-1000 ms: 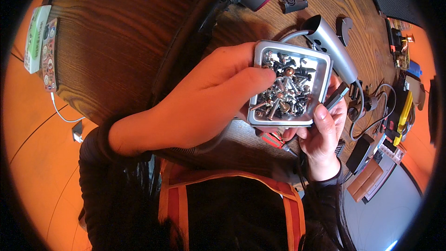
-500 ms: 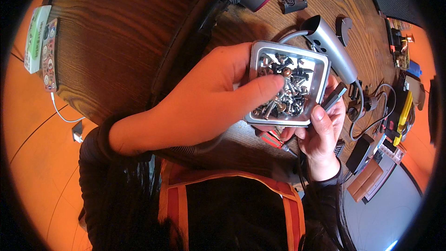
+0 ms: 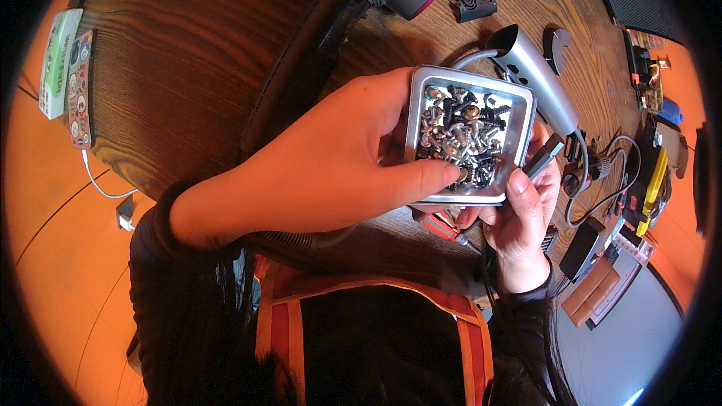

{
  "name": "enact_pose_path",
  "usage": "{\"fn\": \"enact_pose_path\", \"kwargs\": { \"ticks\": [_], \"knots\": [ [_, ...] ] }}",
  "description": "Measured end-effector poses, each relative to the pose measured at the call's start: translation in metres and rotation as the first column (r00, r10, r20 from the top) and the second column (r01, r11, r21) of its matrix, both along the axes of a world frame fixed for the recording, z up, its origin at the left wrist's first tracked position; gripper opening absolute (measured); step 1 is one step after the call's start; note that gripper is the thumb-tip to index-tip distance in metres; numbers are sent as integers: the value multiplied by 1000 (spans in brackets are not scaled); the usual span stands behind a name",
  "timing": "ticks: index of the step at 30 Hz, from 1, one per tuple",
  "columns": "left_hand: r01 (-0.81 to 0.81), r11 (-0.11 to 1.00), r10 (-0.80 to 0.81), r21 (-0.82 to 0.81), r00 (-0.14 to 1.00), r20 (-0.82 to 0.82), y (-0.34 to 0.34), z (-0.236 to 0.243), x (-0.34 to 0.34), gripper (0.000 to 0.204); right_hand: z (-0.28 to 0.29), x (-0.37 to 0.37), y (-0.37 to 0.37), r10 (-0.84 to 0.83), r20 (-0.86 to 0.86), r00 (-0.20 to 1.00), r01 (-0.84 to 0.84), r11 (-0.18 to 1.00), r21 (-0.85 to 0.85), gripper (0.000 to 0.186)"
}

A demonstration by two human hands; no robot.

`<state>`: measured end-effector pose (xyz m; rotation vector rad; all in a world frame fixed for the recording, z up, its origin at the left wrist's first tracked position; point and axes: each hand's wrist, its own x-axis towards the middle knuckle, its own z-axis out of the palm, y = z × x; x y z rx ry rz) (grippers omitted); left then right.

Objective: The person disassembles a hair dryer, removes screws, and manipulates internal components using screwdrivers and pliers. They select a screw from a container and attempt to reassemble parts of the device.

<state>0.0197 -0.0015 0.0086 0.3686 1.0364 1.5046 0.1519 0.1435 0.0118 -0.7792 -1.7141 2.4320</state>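
Observation:
My right hand (image 3: pixel 519 218) holds a small square metal tray (image 3: pixel 522 143) from below, thumb on its near rim, and also grips a red-handled tool (image 3: pixel 442 224) under it. The tray is full of loose dark and silver screws (image 3: pixel 462 131). My left hand (image 3: pixel 323 165) reaches in from the left, its fingers bent over the tray's left rim. The index fingertip presses into the screws at the tray's near edge.
A grey hair-dryer-shaped device (image 3: pixel 534 75) with a cable lies on the wooden table (image 3: pixel 173 53) behind the tray. A black hose (image 3: pixel 301 68) runs diagonally. Small black parts, adapters and tools crowd the right edge. A phone (image 3: pixel 79 86) and a green packet lie far left.
My left index finger has slid down across the screws to the tray's near edge. The tray has stayed in my right hand, held closer to me.

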Motion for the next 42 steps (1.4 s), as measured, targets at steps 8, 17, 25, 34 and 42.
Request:
{"fn": "enact_pose_path", "kwargs": {
  "ticks": [8,17,25,34,42],
  "knots": [
    [-22,1000,22,-3,1000,8,-1,-1,1,41,0,0,-1,-4,6,1000,4,1000,-6,60],
    [-101,994,89,51,976,200,-1,-4,3,36,-3,2,1,10,-26,1000,-10,1000,-13,57],
    [-35,997,36,72,999,-7,-3,-3,2,36,-1,1,-3,-27,-34,999,26,999,-31,55],
    [-48,998,46,-28,996,-72,0,-3,4,38,-3,2,3,31,-6,1000,-31,1000,-3,54],
    [-74,997,53,36,915,401,-2,-8,-2,50,-2,1,-3,-57,-38,998,56,998,-21,55]
  ]
}}
